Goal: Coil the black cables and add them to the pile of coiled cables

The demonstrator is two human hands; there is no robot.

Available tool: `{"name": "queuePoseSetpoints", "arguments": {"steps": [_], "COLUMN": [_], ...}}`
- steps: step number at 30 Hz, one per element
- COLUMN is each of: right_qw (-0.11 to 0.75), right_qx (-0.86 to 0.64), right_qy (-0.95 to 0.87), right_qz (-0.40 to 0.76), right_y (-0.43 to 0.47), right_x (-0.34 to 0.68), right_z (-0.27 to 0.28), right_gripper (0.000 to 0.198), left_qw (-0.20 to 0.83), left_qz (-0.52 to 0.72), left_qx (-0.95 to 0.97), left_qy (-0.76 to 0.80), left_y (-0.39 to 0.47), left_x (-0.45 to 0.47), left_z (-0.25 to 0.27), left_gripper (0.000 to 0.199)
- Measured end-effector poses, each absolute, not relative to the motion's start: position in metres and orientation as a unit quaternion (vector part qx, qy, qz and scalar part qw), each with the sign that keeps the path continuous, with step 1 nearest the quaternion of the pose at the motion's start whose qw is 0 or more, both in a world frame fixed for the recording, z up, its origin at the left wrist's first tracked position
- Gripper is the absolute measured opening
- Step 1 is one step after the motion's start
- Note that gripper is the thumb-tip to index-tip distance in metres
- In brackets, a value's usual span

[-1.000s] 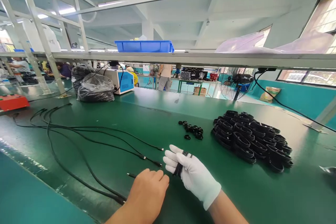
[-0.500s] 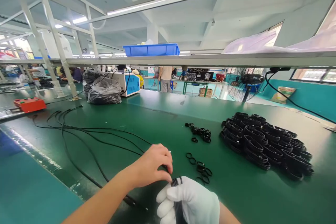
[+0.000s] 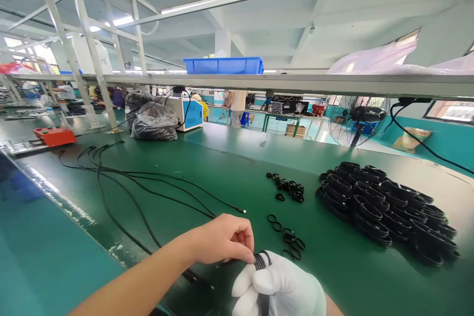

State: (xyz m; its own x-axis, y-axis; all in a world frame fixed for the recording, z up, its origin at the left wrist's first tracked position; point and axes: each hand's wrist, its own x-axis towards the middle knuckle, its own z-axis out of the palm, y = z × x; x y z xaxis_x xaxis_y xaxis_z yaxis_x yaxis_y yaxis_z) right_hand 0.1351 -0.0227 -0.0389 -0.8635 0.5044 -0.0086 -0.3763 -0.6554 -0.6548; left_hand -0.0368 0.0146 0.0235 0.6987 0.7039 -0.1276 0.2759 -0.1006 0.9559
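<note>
Green surface (image 3: 229, 158) holds many finished coils (image 3: 385, 207) and loose cables (image 3: 148, 187) waiting, while both hands, left hand (image 3: 222, 239) and gloved right hand (image 3: 285, 286), pinch a cable bundle (image 3: 261, 261).

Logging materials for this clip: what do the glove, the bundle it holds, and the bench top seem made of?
Glove on the right hand: white knit fabric, probably cotton; matte, soft folds. Cable bundle, pinched by the bare left hand: black rubbery or plastic sheathing, dull. Bench top: green mat, likely rubber or vinyl; smooth, faint sheen.
</note>
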Motion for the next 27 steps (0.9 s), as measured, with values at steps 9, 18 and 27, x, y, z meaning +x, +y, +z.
{"name": "queuePoseSetpoints", "arguments": {"steps": [9,18,27], "right_qw": [0.299,0.285,0.196], "right_qx": [-0.151,-0.226,-0.254], "right_qy": [-0.394,-0.532,-0.593], "right_qz": [0.856,0.765,0.739], "right_y": [-0.019,-0.018,-0.025], "right_x": [0.146,0.162,0.180], "right_z": [-0.042,-0.013,0.005], "right_gripper": [0.038,0.032,0.029], "left_qw": [0.679,0.562,0.431], "left_qz": [0.378,0.308,0.425], "left_qx": [0.560,0.654,0.694], "left_qy": [0.288,0.403,0.390], "left_y": [-0.010,-0.032,-0.043], "left_x": [0.000,-0.002,0.005], "left_z": [-0.014,0.014,-0.011], "left_gripper": [0.040,0.021,0.005]}}
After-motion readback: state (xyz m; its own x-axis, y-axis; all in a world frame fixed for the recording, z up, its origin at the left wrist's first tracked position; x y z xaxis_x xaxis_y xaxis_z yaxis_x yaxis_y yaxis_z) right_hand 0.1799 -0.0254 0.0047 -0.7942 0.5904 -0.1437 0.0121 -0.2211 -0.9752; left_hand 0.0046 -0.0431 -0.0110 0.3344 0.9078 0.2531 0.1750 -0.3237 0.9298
